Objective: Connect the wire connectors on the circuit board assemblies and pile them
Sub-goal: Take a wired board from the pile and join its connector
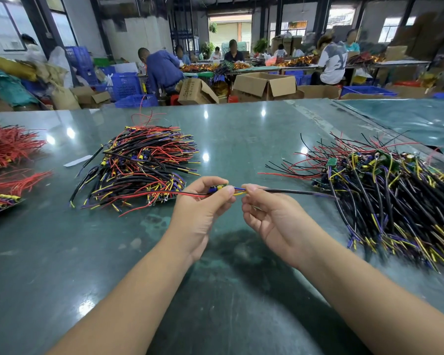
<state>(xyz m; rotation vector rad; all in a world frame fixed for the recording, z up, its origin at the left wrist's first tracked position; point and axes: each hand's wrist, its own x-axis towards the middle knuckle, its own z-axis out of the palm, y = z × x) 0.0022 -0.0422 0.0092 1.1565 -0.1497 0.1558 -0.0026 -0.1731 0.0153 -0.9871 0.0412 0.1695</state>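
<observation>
Small circuit board assembly (217, 188) held mid-frame above the table (241, 129), long axis lying left–right. Pinched at the board end by left hand (203, 203); blue and yellow leads (239, 191) pinched by right hand (264, 208) fingertips, just beside. Connected pile (139, 165) upper left, nearer the left hand; unsorted heap (395, 196) right.

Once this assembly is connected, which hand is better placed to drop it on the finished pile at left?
Likely the left hand: it already grips the board end and sits beside the left pile, while the right hand only pinches the wires.
</observation>
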